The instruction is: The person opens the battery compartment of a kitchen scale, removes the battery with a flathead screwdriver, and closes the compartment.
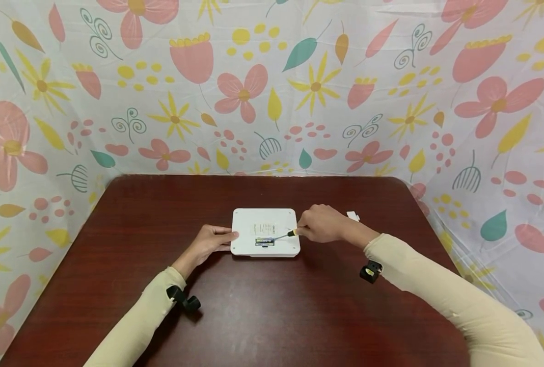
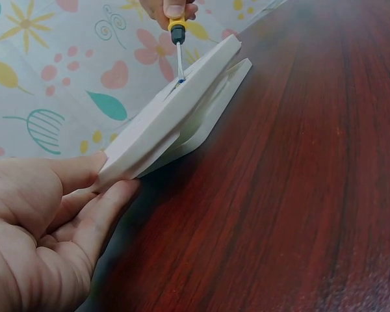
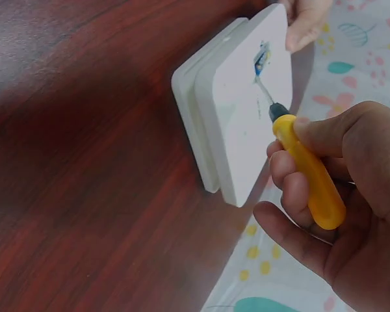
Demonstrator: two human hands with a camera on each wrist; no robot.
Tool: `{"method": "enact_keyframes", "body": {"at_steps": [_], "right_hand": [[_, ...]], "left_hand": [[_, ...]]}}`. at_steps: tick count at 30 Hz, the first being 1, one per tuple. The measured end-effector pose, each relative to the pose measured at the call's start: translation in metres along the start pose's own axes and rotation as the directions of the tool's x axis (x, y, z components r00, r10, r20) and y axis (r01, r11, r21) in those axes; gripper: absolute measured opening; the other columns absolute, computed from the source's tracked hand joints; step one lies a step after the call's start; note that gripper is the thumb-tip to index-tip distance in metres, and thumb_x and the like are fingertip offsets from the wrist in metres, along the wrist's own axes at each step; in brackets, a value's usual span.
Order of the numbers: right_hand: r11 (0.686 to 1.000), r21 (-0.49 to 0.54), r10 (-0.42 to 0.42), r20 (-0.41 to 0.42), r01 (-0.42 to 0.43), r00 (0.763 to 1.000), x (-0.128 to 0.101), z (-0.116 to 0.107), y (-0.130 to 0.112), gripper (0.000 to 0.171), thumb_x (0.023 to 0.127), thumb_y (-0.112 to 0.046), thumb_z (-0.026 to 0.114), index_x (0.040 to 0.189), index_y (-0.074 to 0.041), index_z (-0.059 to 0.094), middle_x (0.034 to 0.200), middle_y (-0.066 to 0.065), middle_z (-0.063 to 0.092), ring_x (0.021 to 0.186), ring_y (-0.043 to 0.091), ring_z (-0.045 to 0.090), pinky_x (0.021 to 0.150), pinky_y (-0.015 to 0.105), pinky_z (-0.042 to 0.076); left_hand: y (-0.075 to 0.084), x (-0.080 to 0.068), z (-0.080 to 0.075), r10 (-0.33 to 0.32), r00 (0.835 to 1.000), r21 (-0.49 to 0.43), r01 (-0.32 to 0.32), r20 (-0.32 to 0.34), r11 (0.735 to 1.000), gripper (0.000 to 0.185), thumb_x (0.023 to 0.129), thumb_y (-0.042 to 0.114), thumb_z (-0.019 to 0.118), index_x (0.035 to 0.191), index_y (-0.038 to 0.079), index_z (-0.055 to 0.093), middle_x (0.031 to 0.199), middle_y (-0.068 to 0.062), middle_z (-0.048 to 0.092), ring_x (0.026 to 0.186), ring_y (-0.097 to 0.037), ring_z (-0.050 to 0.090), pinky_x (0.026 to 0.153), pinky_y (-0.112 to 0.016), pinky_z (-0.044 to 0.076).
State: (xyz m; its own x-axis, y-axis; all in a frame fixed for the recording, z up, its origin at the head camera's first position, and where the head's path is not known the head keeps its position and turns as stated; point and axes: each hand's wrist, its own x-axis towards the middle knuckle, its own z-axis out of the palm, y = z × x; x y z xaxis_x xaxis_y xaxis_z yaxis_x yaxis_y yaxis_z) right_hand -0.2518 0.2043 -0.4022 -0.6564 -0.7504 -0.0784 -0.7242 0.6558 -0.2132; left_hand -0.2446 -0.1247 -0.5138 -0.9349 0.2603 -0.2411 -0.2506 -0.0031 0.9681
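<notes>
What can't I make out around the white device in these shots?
Print on the label: too small, head view.
Downward face of the white device: hidden by its body, head view.
What the screwdriver tip touches: too blurred, right wrist view.
Small white piece: too small to identify, head view.

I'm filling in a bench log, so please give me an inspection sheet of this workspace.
Surface: glossy, dark red-brown wood-grain table.
Job's things: white, rounded-rectangular device, with an open recess holding what look like batteries; yellow-handled screwdriver with a metal shaft, its tip at the recess.
Clutter: small white piece beyond the right forearm, partly hidden.
Grips: left grip, a bare hand, pinches the device's left edge; right grip, also bare, holds the screwdriver.
Cables: nothing seen.
Surroundings: white sheeting with pink, yellow and teal floral print.
</notes>
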Motion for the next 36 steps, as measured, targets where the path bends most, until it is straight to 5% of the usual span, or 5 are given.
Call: {"method": "enact_keyframes", "body": {"at_steps": [8, 19, 26, 30, 36], "right_hand": [[0.999, 0.03, 0.027, -0.009, -0.027, 1.0, -0.002, 0.006, 0.01, 0.013, 0.099, -0.021, 0.07, 0.096, -0.016, 0.082, 0.068, -0.013, 0.059, 0.056, 0.003, 0.04, 0.053, 0.022, 0.038], [0.995, 0.092, 0.024, 0.01, -0.025, 1.0, -0.004, 0.016, 0.022, 0.018, 0.102, -0.022, 0.066, 0.093, -0.012, 0.079, 0.062, -0.012, 0.043, 0.054, 0.003, 0.033, 0.052, 0.021, 0.029], [0.992, 0.112, 0.06, 0.026, -0.063, 0.998, -0.007, 0.018, 0.024, 0.019, 0.101, -0.02, 0.067, 0.111, -0.011, 0.08, 0.086, -0.005, 0.072, 0.059, 0.004, 0.045, 0.057, 0.022, 0.04], [0.988, 0.132, 0.076, 0.042, -0.08, 0.996, -0.008, 0.023, 0.026, 0.021, 0.102, -0.02, 0.066, 0.115, -0.009, 0.079, 0.1, -0.001, 0.076, 0.063, 0.004, 0.05, 0.059, 0.022, 0.043], [0.984, 0.154, 0.081, 0.072, -0.091, 0.994, -0.009, 0.028, 0.029, 0.023, 0.102, -0.021, 0.065, 0.117, -0.009, 0.078, 0.099, -0.001, 0.076, 0.066, 0.003, 0.052, 0.06, 0.022, 0.045]], "left_hand": [[0.0, -0.001, 0.0, -0.004, 1.0, -0.006, 0.004, 0.003, 1.0, 0.042, 0.094, 0.001, 0.072, 0.126, -0.022, 0.058, 0.111, -0.023, 0.071, 0.088, -0.016, 0.072, 0.082, -0.033, 0.064], [0.0, -0.002, 0.0, -0.001, 1.0, -0.01, 0.001, -0.003, 1.0, 0.042, 0.094, 0.001, 0.072, 0.126, -0.022, 0.058, 0.112, -0.024, 0.071, 0.088, -0.017, 0.072, 0.083, -0.034, 0.064], [-0.001, -0.001, 0.0, 0.002, 1.0, -0.008, -0.002, -0.005, 1.0, 0.041, 0.094, 0.002, 0.073, 0.125, -0.022, 0.059, 0.108, -0.021, 0.071, 0.088, -0.017, 0.072, 0.082, -0.034, 0.064], [-0.001, -0.001, 0.0, 0.002, 1.0, -0.008, -0.002, -0.008, 1.0, 0.042, 0.094, 0.002, 0.073, 0.125, -0.022, 0.059, 0.109, -0.021, 0.071, 0.088, -0.017, 0.072, 0.082, -0.034, 0.064], [-0.002, -0.001, 0.0, -0.001, 1.0, -0.013, 0.001, -0.011, 1.0, 0.042, 0.093, 0.003, 0.074, 0.125, -0.021, 0.06, 0.11, -0.023, 0.072, 0.088, -0.017, 0.072, 0.083, -0.035, 0.064]]}}
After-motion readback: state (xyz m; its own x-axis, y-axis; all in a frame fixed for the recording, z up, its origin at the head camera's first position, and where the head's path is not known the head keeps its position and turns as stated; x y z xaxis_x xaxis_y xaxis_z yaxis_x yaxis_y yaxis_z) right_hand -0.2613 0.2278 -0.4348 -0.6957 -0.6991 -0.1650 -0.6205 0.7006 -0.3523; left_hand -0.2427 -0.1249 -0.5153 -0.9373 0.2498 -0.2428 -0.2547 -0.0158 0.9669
